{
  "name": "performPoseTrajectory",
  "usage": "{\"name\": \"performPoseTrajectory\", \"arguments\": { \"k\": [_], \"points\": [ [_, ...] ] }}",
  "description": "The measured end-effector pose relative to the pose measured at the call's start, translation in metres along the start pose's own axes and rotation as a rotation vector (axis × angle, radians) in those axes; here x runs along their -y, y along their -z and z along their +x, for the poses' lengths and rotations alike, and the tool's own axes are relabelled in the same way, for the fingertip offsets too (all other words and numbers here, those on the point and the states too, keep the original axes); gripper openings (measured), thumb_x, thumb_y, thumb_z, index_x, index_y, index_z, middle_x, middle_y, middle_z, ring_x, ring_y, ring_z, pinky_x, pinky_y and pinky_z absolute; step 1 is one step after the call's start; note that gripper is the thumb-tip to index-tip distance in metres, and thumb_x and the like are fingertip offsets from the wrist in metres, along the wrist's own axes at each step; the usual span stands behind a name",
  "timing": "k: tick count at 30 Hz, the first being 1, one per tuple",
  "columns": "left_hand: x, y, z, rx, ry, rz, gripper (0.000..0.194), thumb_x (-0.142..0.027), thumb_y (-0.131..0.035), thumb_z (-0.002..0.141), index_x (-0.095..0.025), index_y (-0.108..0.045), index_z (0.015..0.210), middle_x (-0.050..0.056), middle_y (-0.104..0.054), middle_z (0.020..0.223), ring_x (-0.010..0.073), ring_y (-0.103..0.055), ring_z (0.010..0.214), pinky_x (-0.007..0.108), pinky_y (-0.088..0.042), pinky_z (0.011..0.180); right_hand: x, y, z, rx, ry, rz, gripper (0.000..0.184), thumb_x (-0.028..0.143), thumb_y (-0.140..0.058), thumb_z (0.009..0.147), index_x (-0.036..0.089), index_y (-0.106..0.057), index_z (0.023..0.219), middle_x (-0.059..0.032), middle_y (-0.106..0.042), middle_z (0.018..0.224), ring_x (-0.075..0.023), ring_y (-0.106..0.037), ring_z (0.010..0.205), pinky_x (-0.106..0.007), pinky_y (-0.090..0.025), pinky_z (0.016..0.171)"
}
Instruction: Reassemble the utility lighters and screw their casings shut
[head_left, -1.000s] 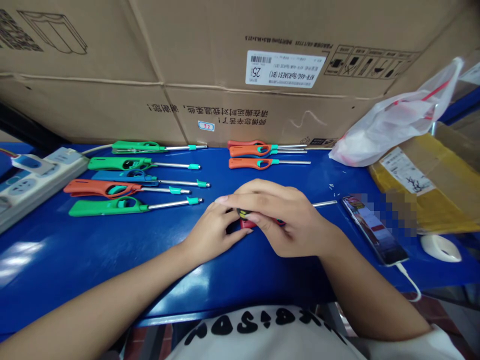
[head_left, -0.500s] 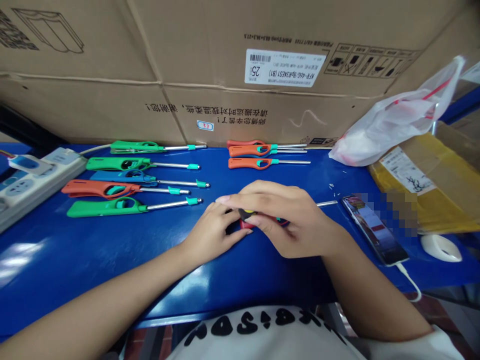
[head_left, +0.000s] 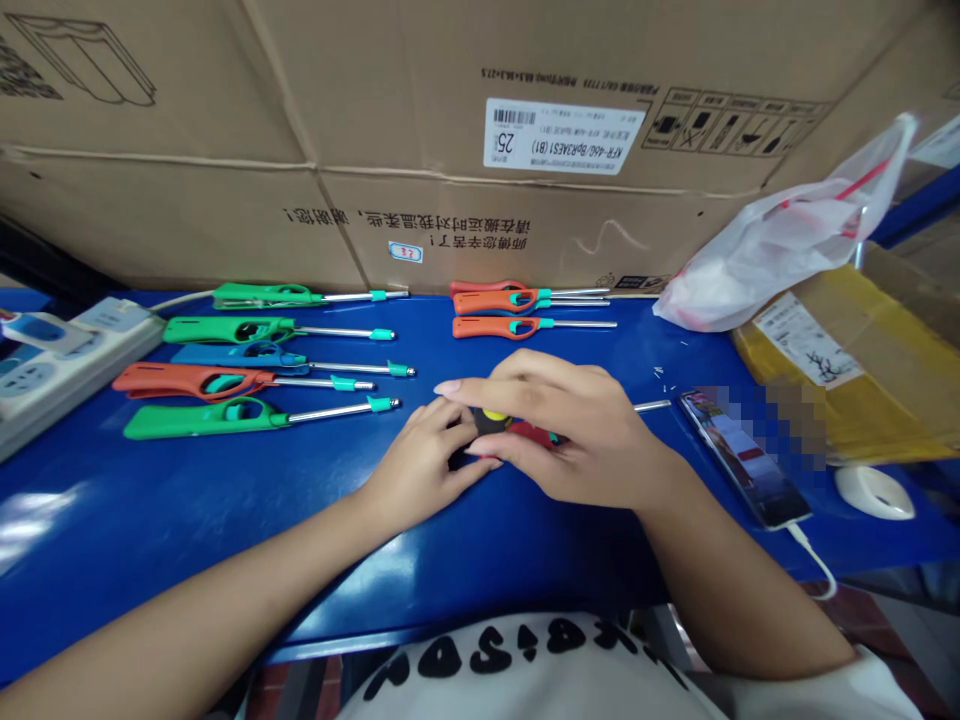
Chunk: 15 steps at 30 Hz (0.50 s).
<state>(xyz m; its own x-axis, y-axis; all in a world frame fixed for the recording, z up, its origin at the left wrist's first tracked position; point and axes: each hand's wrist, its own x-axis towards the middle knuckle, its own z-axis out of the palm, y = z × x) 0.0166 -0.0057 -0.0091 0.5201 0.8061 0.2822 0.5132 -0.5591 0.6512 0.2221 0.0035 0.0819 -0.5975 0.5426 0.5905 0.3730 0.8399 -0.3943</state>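
A red lighter (head_left: 531,432) lies on a blue tabletop (head_left: 540,570), largely hidden beneath two hands, its metal barrel (head_left: 652,406) emerging to its right. At its left end, the left hand (head_left: 424,455) closes thumb and fingers on the body. Above it, the right hand (head_left: 577,425) sets thumb and forefinger, held apart, on either side of a black-and-yellow handle (head_left: 491,421); how firmly they press cannot be told. Should the handle tilt off line, it could skid across the lighter toward the left fingers close by; a loose left hold could let the body roll. Beyond the lighter sit orange lighters (head_left: 487,328); a green lighter (head_left: 202,418) lies to its left, a phone (head_left: 746,460) to its right, apart from the barrel's tip.
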Motion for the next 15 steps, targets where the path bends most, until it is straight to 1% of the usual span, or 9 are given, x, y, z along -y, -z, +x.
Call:
{"name": "performPoseTrajectory", "arguments": {
  "k": [2,3,4,6,7,9,11,13,15],
  "points": [
    [-0.001,0.000,0.000,0.002,-0.002,0.010,0.021,-0.033,-0.070,0.093,-0.022,-0.069,0.111,0.009,-0.067,0.115,0.0293,-0.063,0.110,0.049,-0.054,0.093,-0.002,-0.002,0.001,-0.087,0.050,-0.126,0.027,0.037,-0.061,0.100,0.025,-0.071,0.122,-0.0004,-0.067,0.090,-0.0093,-0.061,0.071,-0.021,-0.048,0.063],
    [-0.001,0.000,0.000,0.002,-0.012,0.023,0.019,-0.033,-0.069,0.094,-0.022,-0.069,0.109,0.009,-0.067,0.113,0.0294,-0.062,0.110,0.049,-0.054,0.093,-0.003,-0.001,0.001,-0.098,0.066,-0.171,0.028,0.040,-0.062,0.100,0.024,-0.072,0.120,-0.0006,-0.066,0.088,-0.0093,-0.060,0.069,-0.022,-0.048,0.062],
    [-0.001,0.001,0.001,0.001,-0.019,0.036,0.018,-0.034,-0.069,0.094,-0.022,-0.070,0.108,0.009,-0.067,0.112,0.0297,-0.062,0.111,0.049,-0.054,0.093,-0.003,0.000,0.001,-0.086,0.066,-0.186,0.029,0.039,-0.060,0.100,0.023,-0.071,0.122,-0.0020,-0.068,0.092,-0.0098,-0.061,0.072,-0.022,-0.049,0.063],
    [0.000,0.001,0.001,0.011,-0.029,0.059,0.019,-0.034,-0.069,0.094,-0.024,-0.070,0.109,0.008,-0.067,0.112,0.0303,-0.062,0.113,0.050,-0.053,0.096,-0.001,0.004,0.001,0.004,0.035,-0.114,0.033,0.032,-0.052,0.104,0.022,-0.065,0.133,-0.0069,-0.070,0.114,-0.0126,-0.067,0.089,-0.023,-0.052,0.070],
    [0.000,0.001,0.001,0.018,-0.034,0.063,0.020,-0.034,-0.069,0.094,-0.024,-0.070,0.111,0.009,-0.067,0.113,0.0306,-0.061,0.115,0.050,-0.052,0.096,0.000,0.006,0.000,0.053,0.014,-0.043,0.037,0.025,-0.047,0.104,0.022,-0.060,0.139,-0.0083,-0.067,0.126,-0.0138,-0.067,0.100,-0.024,-0.053,0.074],
    [0.000,0.001,0.001,0.023,-0.040,0.058,0.022,-0.033,-0.069,0.094,-0.024,-0.069,0.113,0.009,-0.067,0.119,0.0311,-0.061,0.117,0.051,-0.052,0.097,0.003,0.008,-0.001,0.116,-0.013,0.073,0.045,0.017,-0.041,0.103,0.024,-0.054,0.145,-0.0069,-0.066,0.133,-0.0136,-0.066,0.109,-0.024,-0.054,0.079],
    [0.000,0.001,0.001,0.019,-0.028,0.041,0.022,-0.033,-0.069,0.093,-0.024,-0.069,0.113,0.010,-0.066,0.121,0.0309,-0.061,0.116,0.051,-0.052,0.096,0.004,0.006,-0.001,0.089,-0.024,0.093,0.041,0.018,-0.045,0.103,0.025,-0.057,0.141,-0.0043,-0.070,0.119,-0.0123,-0.067,0.101,-0.024,-0.054,0.079],
    [0.000,0.000,0.001,0.021,-0.010,0.029,0.021,-0.033,-0.069,0.093,-0.023,-0.069,0.111,0.009,-0.067,0.118,0.0302,-0.062,0.113,0.050,-0.053,0.094,0.003,0.002,0.000,0.004,-0.017,0.012,0.030,0.026,-0.054,0.102,0.024,-0.065,0.130,-0.0027,-0.069,0.102,-0.0107,-0.066,0.084,-0.022,-0.052,0.071],
    [-0.001,0.000,0.001,0.011,-0.005,0.029,0.018,-0.034,-0.069,0.093,-0.022,-0.069,0.107,0.009,-0.068,0.111,0.0299,-0.062,0.111,0.050,-0.053,0.093,0.002,0.000,0.001,-0.065,0.010,-0.107,0.023,0.035,-0.061,0.100,0.023,-0.071,0.116,-0.0013,-0.065,0.090,-0.0092,-0.060,0.070,-0.021,-0.048,0.062]
  ]
}}
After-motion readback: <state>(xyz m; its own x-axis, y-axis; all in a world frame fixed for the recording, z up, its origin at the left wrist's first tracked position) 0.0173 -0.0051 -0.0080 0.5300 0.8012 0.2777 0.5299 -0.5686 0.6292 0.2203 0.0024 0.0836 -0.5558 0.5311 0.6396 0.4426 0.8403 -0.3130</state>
